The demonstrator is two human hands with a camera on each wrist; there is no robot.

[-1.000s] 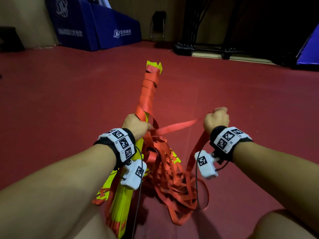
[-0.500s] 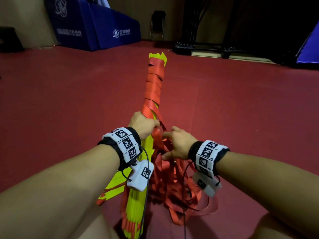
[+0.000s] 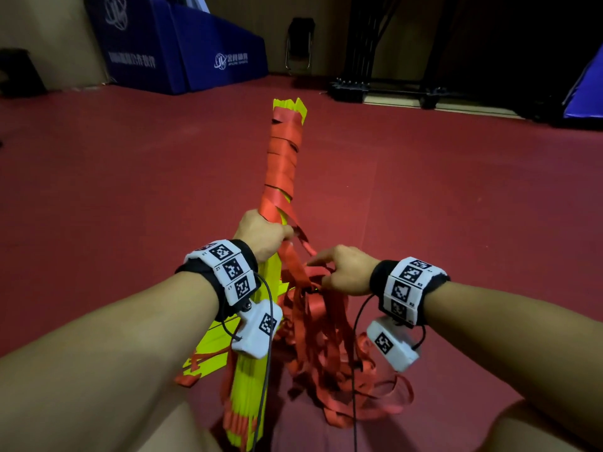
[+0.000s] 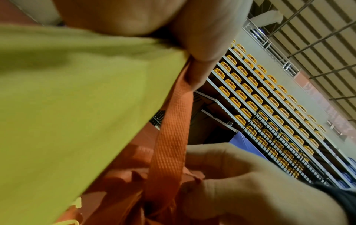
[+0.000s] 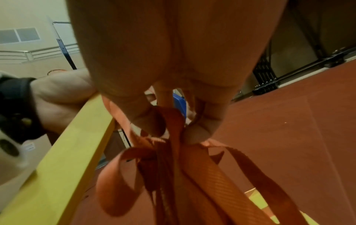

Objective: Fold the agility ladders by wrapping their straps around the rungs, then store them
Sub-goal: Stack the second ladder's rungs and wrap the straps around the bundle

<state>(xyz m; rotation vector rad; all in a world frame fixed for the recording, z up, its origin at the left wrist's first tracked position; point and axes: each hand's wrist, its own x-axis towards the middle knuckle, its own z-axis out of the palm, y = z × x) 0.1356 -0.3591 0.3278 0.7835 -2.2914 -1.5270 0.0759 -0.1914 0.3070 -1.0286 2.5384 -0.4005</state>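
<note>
Here you kneel on a red sports floor, with blue padded blocks against the far wall, a folding chair beside them and a black wheeled rack base further right; no bag or bin shows in these views. The bundle of yellow rungs slants up and away from you, its far half bound in turns of red strap. Your left hand is clenched round the bundle just below that wrapping, its thumb pressing one strap against the yellow edge in the left wrist view. Beside it, the loose straps hang in a tangled heap to the floor. Your right hand pinches a few of those straps between thumb and fingertips, close to the rungs.
</note>
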